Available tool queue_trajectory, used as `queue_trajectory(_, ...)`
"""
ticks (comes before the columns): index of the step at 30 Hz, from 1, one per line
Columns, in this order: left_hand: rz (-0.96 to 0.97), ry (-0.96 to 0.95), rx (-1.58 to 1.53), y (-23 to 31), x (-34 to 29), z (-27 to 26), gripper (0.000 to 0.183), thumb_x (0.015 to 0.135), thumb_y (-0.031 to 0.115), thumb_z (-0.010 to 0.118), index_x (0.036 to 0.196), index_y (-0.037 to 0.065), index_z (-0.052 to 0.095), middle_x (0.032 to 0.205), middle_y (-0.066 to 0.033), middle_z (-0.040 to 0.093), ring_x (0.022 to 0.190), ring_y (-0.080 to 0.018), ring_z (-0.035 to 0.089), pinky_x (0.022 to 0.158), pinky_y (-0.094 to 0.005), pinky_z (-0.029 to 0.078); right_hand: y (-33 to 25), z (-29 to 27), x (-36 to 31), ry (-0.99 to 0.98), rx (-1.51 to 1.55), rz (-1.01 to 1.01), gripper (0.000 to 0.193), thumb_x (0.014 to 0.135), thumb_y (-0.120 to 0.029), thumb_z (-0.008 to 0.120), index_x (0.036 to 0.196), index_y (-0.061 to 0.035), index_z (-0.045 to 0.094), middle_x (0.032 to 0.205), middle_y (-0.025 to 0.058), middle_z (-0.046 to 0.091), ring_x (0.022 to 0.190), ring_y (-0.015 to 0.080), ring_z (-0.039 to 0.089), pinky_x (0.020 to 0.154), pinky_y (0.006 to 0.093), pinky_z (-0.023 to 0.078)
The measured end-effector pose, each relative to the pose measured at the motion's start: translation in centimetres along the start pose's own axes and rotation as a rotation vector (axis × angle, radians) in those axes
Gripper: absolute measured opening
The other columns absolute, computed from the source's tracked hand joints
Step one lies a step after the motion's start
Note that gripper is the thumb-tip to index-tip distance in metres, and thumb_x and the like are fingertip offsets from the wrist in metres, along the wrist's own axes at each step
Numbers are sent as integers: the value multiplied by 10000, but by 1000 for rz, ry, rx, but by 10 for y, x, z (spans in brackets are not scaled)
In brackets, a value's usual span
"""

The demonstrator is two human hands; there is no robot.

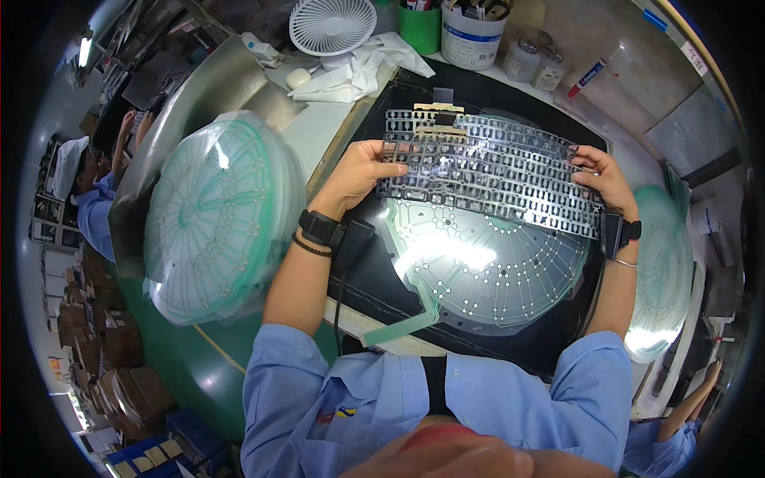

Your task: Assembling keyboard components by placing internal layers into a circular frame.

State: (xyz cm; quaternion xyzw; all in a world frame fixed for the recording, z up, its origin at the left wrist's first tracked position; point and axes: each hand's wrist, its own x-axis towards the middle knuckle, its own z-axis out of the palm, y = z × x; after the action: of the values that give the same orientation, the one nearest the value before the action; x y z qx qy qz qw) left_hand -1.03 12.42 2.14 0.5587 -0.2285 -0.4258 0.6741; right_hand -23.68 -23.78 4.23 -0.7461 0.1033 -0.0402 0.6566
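Between my two hands stretches a dark, shiny perforated grid sheet (494, 163) with rows of small cells, bowed slightly and tilted. My left hand (357, 177) pinches its left end, thumb on top. At the other end my right hand (603, 179) grips the edge between thumb and fingers. Beneath the sheet a round, translucent circuit film (498, 279) lies on a black work surface (374, 287). Its green traces and pale dots fan outward, and a ribbon tail points toward me. The film's far part is mostly hidden by the grid sheet. Tan strips (438, 119) show at the sheet's far edge.
Stacks of round green-traced films stand at left (211, 215) and right (657, 263). Along the back are a white fan (332, 28), a white cloth (370, 72), a green cup (420, 28), a white tub (472, 38), jars (522, 60) and a marker (587, 78). Co-workers sit at both sides.
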Motion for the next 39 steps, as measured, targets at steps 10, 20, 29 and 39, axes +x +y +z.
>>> queue_trajectory(10,7,21,0,1,0,1,290,750,-115,587,1033,-61,610,972,-114,641,805,-129,615,756,-248,513,0,-1,1,0,-46,14,465,755,19,645,1196,3,498,1025,65,623,835,79,586,730,195,476)
queue_trajectory(20,61,53,45,1,-1,3,273,766,-73,604,1038,-50,615,963,-105,647,809,-117,611,741,-234,505,1,1,-1,5,12,12,451,765,34,630,1195,12,497,1013,58,623,879,90,584,760,209,477)
queue_trajectory(29,58,177,-58,3,-1,2,236,887,198,584,931,-28,631,846,-58,658,700,-70,602,658,-211,487,-1,6,4,-23,-18,49,432,757,23,639,1173,4,528,990,47,627,885,86,584,773,204,470)
queue_trajectory(39,109,149,-31,1,1,0,212,885,142,576,1020,-18,608,924,-51,642,792,-76,601,712,-216,496,1,6,3,-5,-25,64,430,757,20,637,1173,-3,531,981,43,630,879,84,587,764,198,475)
